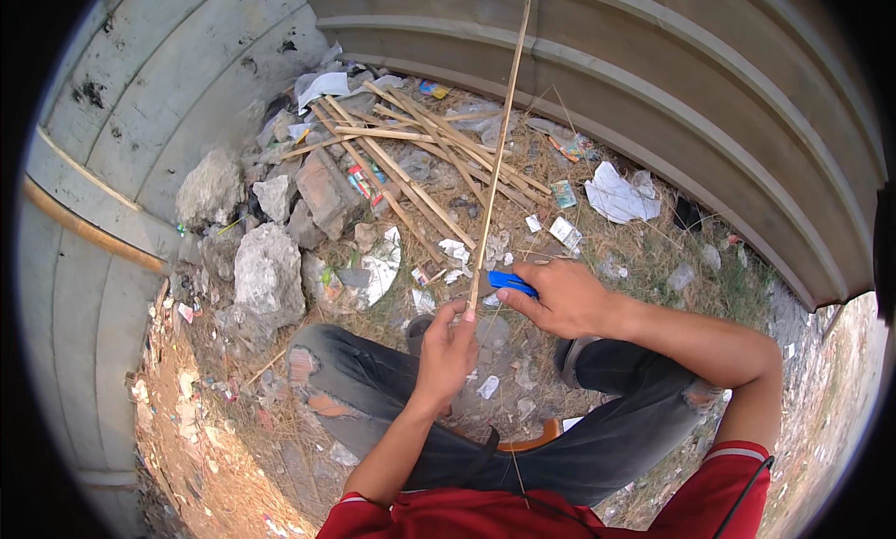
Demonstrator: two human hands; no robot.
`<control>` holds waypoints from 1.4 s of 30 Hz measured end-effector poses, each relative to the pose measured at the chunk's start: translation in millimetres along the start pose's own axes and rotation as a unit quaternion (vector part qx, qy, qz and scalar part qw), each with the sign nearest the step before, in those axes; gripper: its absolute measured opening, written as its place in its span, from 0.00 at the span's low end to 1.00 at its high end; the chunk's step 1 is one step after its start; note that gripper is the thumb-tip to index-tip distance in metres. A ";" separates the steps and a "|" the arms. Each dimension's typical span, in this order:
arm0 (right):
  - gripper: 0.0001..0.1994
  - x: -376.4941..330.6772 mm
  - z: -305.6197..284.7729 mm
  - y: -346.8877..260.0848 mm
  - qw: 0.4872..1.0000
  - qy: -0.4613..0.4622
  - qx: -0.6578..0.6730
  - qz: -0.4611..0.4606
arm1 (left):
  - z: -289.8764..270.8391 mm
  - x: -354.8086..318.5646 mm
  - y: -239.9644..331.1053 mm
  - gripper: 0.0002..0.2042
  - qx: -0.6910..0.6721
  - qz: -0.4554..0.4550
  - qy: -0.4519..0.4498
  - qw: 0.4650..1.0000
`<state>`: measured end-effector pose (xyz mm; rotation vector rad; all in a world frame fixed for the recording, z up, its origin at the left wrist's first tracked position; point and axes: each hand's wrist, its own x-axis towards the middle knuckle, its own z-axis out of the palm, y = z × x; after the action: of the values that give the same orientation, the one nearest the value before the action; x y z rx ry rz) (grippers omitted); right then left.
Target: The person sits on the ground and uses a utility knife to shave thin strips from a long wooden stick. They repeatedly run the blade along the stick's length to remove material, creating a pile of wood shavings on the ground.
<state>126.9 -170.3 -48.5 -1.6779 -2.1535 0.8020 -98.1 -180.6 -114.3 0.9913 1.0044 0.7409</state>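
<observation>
My left hand pinches the lower end of a long, thin bamboo strip, which rises away from me toward the metal wall. In my right hand is a blue utility knife, gripped by its handle. The knife's front end meets the strip just above my left fingertips; how far the blade is out is hard to make out. Beyond my hands, several bamboo strips lie in a loose, crossed pile on the ground.
Grey rocks and broken rubble are heaped at the left. A corrugated metal wall curves behind the pile, with pale panels at the left. Paper scraps and litter cover the dry grass. My bent knees flank the work, above an orange seat edge.
</observation>
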 end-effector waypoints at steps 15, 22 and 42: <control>0.28 4.5 7.7 1.2 0.995 -0.033 -0.099 -0.008 | 6.3 -7.7 5.3 0.24 -0.051 -0.012 -0.026 0.998; 0.35 38.7 -37.3 107.0 0.979 0.117 -0.086 0.143 | 10.4 -68.7 -14.3 0.24 -0.073 -0.088 -0.089 0.989; 0.33 35.2 -57.2 80.0 0.981 0.103 -0.076 0.144 | -9.9 -60.7 -20.3 0.20 -0.063 -0.054 -0.098 0.992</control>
<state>211.7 -109.6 -53.5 -2.0824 -1.8996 0.5151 -128.6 -237.7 -114.7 0.8757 0.8239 0.5968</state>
